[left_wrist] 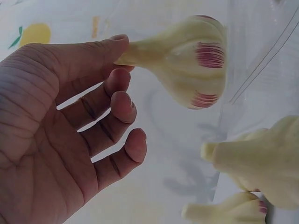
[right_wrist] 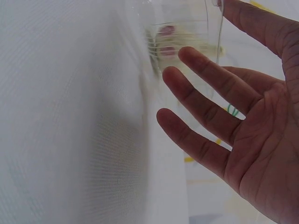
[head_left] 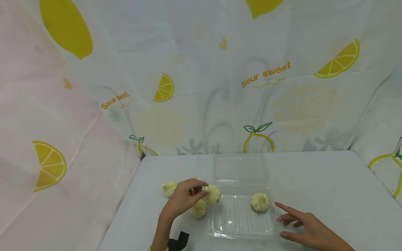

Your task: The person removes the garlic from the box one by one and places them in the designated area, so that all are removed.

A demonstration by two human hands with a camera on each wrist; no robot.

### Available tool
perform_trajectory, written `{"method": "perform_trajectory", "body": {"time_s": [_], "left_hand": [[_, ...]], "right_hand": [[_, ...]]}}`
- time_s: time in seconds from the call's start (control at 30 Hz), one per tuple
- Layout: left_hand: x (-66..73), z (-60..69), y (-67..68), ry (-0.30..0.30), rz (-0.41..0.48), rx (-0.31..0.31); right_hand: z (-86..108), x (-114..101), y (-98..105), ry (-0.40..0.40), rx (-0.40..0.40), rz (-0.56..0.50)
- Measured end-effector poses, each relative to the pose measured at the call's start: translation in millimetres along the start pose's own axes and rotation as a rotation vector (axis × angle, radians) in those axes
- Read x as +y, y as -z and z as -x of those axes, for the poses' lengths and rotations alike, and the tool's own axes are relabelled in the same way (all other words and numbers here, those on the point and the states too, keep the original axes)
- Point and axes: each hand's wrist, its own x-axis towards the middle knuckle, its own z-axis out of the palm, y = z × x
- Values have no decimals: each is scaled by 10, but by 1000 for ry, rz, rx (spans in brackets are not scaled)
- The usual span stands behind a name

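My left hand (head_left: 183, 198) pinches a garlic bulb (head_left: 213, 194) by its stem between thumb and index finger, just above the left edge of a clear plastic clamshell box (head_left: 238, 218). Purple streaks mark the held bulb, plain in the left wrist view, where the other fingers hang loosely bent. One garlic bulb (head_left: 259, 202) sits inside the box at its right side. Spread along the box's right wall, my right hand (head_left: 306, 226) touches it with extended fingertips; through the plastic the right wrist view shows the bulb inside (right_wrist: 170, 44).
Left of the box, two more garlic bulbs lie on the white table, one (head_left: 198, 210) near the box and one (head_left: 169, 188) farther left. The box's lid (head_left: 241, 169) lies folded back. A black object (head_left: 179, 242) is by my left wrist. Lemon-print curtains (head_left: 194, 115) enclose the table.
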Motion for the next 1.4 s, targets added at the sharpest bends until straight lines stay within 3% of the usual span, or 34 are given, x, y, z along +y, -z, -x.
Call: {"method": "perform_trajectory", "body": {"time_s": [0.33,0.8,1.1,1.4], "left_hand": [[-37,92,203,37,-39,42],[-108,246,394,135,-68,81],[-153,347,487,217,-88,68],[-165,416,551,228,-123,98]], "right_hand": [[9,10,-23,81,48,18],[9,15,-18,48,34,4],[16,21,-21,39,36,13],[18,1,-13,37,36,14]]}}
